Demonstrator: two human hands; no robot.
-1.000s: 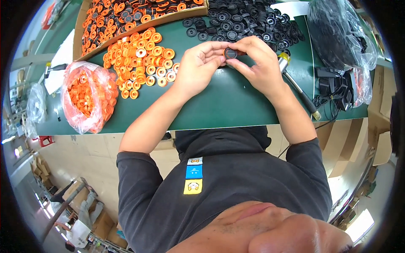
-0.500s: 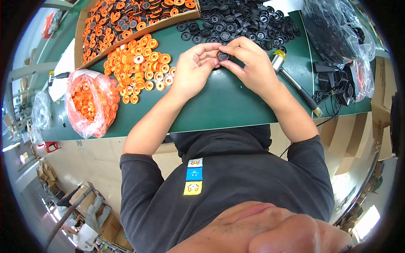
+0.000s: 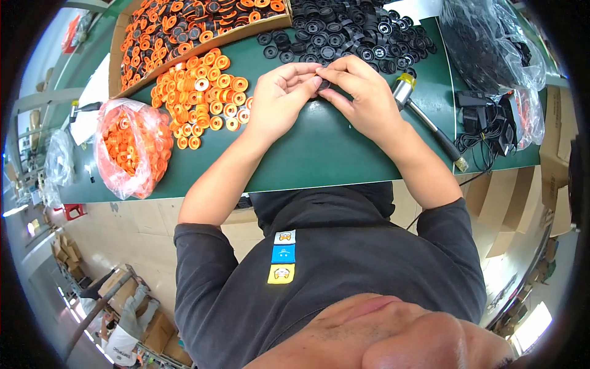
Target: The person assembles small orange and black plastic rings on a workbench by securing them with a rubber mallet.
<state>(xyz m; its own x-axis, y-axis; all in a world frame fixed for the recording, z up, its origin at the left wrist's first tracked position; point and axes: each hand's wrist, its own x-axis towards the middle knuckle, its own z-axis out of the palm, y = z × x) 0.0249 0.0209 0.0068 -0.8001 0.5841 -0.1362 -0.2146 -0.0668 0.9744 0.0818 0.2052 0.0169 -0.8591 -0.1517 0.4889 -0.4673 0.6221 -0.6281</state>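
My left hand (image 3: pixel 281 101) and my right hand (image 3: pixel 362 97) meet above the green table, fingers closed around one small black round cap (image 3: pixel 324 83). Thumbs and fingertips of both hands press on it and cover part of it. Beyond my fingers lies a heap of black round caps (image 3: pixel 332 40). Beside my left hand spreads a pile of orange ring-shaped parts (image 3: pixel 203 92). A hammer (image 3: pixel 430 122) with a metal and yellow head rests to the right of my right hand, its dark handle pointing toward me.
A cardboard box (image 3: pixel 203 47) of orange-and-black round pieces stands at the far left. Near the left edge sits a clear bag (image 3: pixel 134 150) of orange parts. On the right are black adapters with cables (image 3: pixel 485 123) and a large plastic bag (image 3: pixel 485 43) of dark parts. The green table (image 3: pixel 307 163) ends before my body.
The black cap has tilted between my fingers, and its face shows less now. My left thumb has shifted up over it. Both hands stay in nearly the same place.
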